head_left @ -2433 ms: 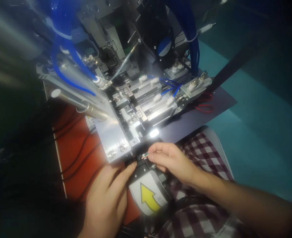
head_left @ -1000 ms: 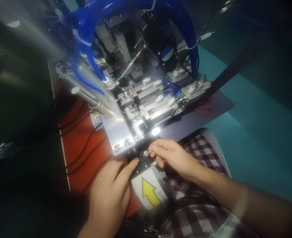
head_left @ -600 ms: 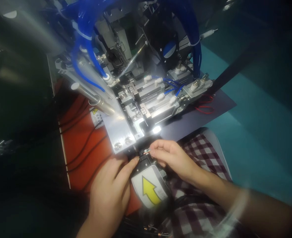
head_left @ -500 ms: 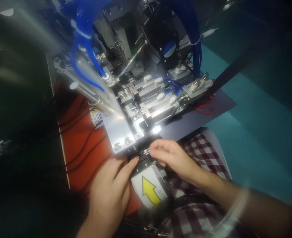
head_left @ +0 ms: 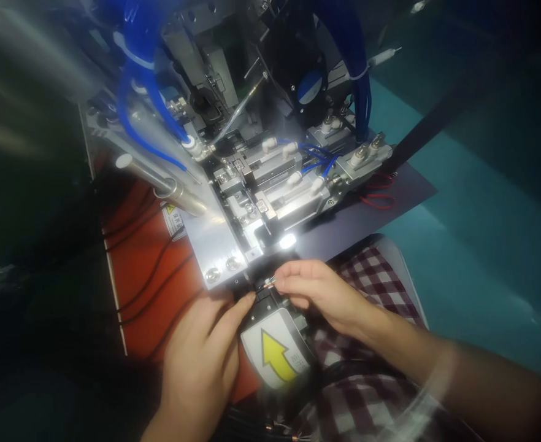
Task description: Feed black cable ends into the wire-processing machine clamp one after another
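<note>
A thin black cable with small coloured wire ends [head_left: 267, 284] spans the short gap between my two hands, just below the front edge of the machine. My left hand [head_left: 206, 344] is closed, with a fingertip and thumb at the cable's black part; its other fingers are hidden under the metal plate. My right hand [head_left: 314, 287] pinches the wire ends between thumb and forefinger, the remaining fingers curled. Under the cable lies a small black fixture [head_left: 264, 302], and in front of it a white cover with a yellow arrow [head_left: 275, 351].
The machine carries metal slides [head_left: 284, 190] with white fittings and blue air hoses [head_left: 137, 123]. A bright metal plate [head_left: 206, 245] overhangs the orange-red surface [head_left: 146, 294], where dark cables run. More cables with bare ends [head_left: 293, 437] lie at the bottom, beside checked cloth [head_left: 376, 282].
The view has shifted slightly, so the machine appears a little farther left. Both hands keep nearly the same pose at the cable.
</note>
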`<state>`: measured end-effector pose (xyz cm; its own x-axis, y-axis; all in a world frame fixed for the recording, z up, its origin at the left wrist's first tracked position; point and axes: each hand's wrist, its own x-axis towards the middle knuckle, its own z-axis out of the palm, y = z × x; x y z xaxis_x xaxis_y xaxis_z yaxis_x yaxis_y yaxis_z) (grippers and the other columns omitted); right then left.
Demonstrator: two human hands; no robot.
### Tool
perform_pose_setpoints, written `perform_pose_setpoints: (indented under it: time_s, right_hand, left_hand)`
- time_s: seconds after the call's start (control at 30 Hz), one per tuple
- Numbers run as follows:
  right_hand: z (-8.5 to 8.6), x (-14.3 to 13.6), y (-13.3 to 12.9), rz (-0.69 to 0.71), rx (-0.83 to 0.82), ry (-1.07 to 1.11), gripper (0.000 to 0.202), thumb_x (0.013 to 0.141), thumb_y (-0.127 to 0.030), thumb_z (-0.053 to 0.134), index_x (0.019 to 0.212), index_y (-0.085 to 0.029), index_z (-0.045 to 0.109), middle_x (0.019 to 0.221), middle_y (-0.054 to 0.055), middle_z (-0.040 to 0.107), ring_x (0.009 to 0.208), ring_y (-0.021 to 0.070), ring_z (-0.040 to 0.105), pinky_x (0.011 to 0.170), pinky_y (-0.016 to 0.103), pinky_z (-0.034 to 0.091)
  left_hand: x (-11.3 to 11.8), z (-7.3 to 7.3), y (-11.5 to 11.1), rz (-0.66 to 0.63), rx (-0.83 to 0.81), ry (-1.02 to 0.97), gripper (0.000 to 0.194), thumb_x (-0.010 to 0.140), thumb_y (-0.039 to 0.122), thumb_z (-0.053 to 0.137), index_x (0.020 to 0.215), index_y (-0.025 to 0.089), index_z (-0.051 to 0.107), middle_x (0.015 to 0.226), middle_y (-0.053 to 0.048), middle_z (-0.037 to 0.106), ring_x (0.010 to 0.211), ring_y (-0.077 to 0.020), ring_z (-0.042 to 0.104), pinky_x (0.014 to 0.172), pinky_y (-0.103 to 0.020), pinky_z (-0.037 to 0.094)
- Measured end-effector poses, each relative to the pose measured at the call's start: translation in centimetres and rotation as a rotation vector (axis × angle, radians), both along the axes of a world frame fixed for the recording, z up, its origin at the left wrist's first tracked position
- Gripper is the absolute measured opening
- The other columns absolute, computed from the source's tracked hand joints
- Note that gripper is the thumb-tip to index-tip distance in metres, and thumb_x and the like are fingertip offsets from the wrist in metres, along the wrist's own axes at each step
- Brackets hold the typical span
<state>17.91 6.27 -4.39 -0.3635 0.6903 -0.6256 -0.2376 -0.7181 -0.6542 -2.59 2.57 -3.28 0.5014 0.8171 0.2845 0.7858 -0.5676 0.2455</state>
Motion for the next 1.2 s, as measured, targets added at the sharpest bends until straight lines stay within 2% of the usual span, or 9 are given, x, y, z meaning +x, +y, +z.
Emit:
perform_pose_setpoints:
  time_s: [0.27,0.33,0.43,0.57,0.7,0.9,1.03,1.2]
  right_hand:
    - [0.0,-0.5,0.1,-0.078,0.004,0.01,0.011,0.073,-0.014,0.057,0.062,-0.014,0.058,0.056,-0.005,0.048,0.045,0.0043,0.035,0.047,0.022,0.023]
    - [-0.1,-0.3,0.0,-0.127,-0.002,-0.006,0.013,0.075,-0.016,0.058,0.063,-0.014,0.056,0.056,-0.006,0.046,0.045,0.004,0.034,0.047,0.022,0.022]
    - [-0.4,0.0,-0.3,-0.179,0.019,-0.04,0.015,0.078,-0.023,0.062,0.068,-0.013,0.057,0.063,-0.005,0.05,0.045,0.0031,0.035,0.048,0.022,0.024]
    - [-0.1,-0.2,-0.5,-0.091,0.112,-0.064,0.017,0.082,-0.029,0.062,0.074,-0.014,0.061,0.057,-0.007,0.049,0.046,0.0052,0.037,0.051,0.023,0.03]
    - [0.4,-0.7,-0.3,-0.063,0.17,-0.135,0.015,0.08,-0.024,0.063,0.069,-0.016,0.056,0.049,-0.009,0.043,0.044,0.006,0.035,0.046,0.022,0.026]
    - [-0.2,-0.2,0.1,0.066,0.121,-0.09,0.02,0.085,-0.026,0.057,0.068,-0.015,0.056,0.044,-0.008,0.044,0.043,0.0061,0.038,0.048,0.021,0.028]
    - [-0.6,0.1,-0.1,0.017,0.134,-0.037,0.017,0.084,-0.022,0.053,0.072,-0.014,0.06,0.051,-0.006,0.051,0.045,0.0059,0.04,0.05,0.021,0.029]
    - [-0.1,-0.3,0.0,-0.009,0.164,-0.067,0.017,0.083,-0.021,0.056,0.068,-0.015,0.058,0.045,-0.008,0.045,0.045,0.0063,0.04,0.051,0.021,0.032]
  left_hand:
    - [0.1,0.2,0.0,-0.014,-0.005,-0.015,0.034,0.085,-0.001,0.05,0.114,0.014,0.06,0.098,-0.006,0.057,0.088,-0.0156,0.056,0.076,-0.026,0.045]
    - [0.1,0.1,0.0,-0.011,-0.007,-0.014,0.035,0.085,-0.001,0.05,0.115,0.015,0.059,0.099,-0.006,0.057,0.088,-0.0157,0.056,0.076,-0.027,0.046]
    - [0.0,0.0,0.0,-0.009,-0.005,-0.01,0.036,0.086,-0.001,0.05,0.116,0.016,0.059,0.1,-0.006,0.057,0.089,-0.0165,0.056,0.075,-0.027,0.046]
    - [-0.1,-0.1,0.0,-0.003,-0.005,-0.005,0.036,0.085,0.0,0.05,0.116,0.017,0.058,0.1,-0.007,0.058,0.091,-0.0173,0.056,0.076,-0.028,0.047]
    - [-0.1,-0.1,0.0,-0.008,-0.002,0.0,0.037,0.085,-0.001,0.05,0.116,0.016,0.058,0.104,-0.008,0.058,0.094,-0.018,0.057,0.079,-0.029,0.047]
    - [0.0,-0.1,-0.1,0.002,0.012,-0.008,0.035,0.086,0.0,0.049,0.115,0.016,0.06,0.102,-0.007,0.058,0.091,-0.0171,0.057,0.078,-0.027,0.047]
    - [0.0,-0.2,-0.1,0.005,-0.001,-0.007,0.034,0.086,0.001,0.05,0.115,0.015,0.059,0.101,-0.007,0.057,0.092,-0.0175,0.056,0.078,-0.028,0.046]
    - [-0.1,-0.3,-0.2,0.006,-0.007,0.008,0.035,0.086,0.001,0.05,0.116,0.016,0.059,0.101,-0.007,0.057,0.092,-0.0177,0.056,0.079,-0.028,0.045]
